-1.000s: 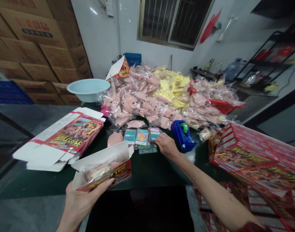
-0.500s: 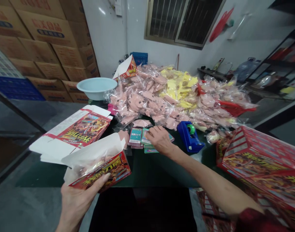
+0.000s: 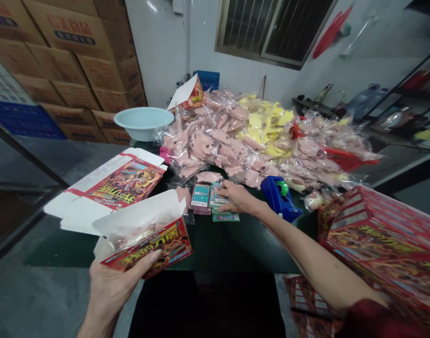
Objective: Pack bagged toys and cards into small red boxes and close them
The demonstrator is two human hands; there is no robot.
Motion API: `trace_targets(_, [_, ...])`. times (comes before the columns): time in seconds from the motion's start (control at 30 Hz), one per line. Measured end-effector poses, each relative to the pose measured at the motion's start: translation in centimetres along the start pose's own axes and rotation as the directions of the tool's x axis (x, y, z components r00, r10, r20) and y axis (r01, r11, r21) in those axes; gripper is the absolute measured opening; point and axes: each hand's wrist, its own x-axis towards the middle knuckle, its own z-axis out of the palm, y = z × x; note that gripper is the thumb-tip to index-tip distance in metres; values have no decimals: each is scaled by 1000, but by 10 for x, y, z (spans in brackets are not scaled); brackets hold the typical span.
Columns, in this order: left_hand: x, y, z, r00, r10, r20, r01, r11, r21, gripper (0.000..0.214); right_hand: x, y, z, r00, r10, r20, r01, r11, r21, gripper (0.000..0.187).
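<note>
My left hand [image 3: 112, 286] grips a red printed box [image 3: 148, 244] from below; its white flap stands open and plastic-wrapped toys show inside. My right hand [image 3: 236, 197] reaches over the dark green table [image 3: 229, 244] and pinches a few small cards [image 3: 218, 195] off the card piles [image 3: 204, 199], fingers closed on them. One more card [image 3: 226, 218] lies flat just in front of that hand.
A big heap of bagged pink and yellow toys [image 3: 257, 136] fills the table's far side. A blue tape dispenser [image 3: 280, 197] stands right of the cards. Flat unfolded boxes [image 3: 109, 185] lie left, a pale basin [image 3: 143, 123] behind, stacked red boxes [image 3: 380, 234] right, cartons [image 3: 70, 61] at the wall.
My right hand has slid left across the card piles and closed on a few cards. The box in my left hand has shifted slightly with the view.
</note>
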Motion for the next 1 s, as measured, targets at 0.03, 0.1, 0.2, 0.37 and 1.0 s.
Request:
trace_targets(0.03, [0, 1, 1, 1000, 1, 9, -1, 1000, -5, 45, 0, 1, -1, 1000, -9, 7, 9, 1000, 9, 35])
trace_targets(0.1, [1, 3, 2, 1000, -1, 25, 1, 1000, -10, 43, -1, 4, -1, 1000, -22, 7, 21, 999, 26, 30])
trace_targets(0.2, [3, 3, 3, 999, -12, 53, 12, 1000, -1, 39, -1, 7, 2, 999, -33, -15, 33, 999, 41, 28])
trace_targets(0.37, [4, 1, 2, 996, -12, 92, 8, 999, 43, 31, -8, -2, 15, 992, -85, -96, 89, 995, 40, 16])
trace_targets(1.0, [1, 28, 24, 951, 50, 306, -64, 997, 35, 27, -46, -16, -55, 542, 172, -822, -125, 984, 124, 22])
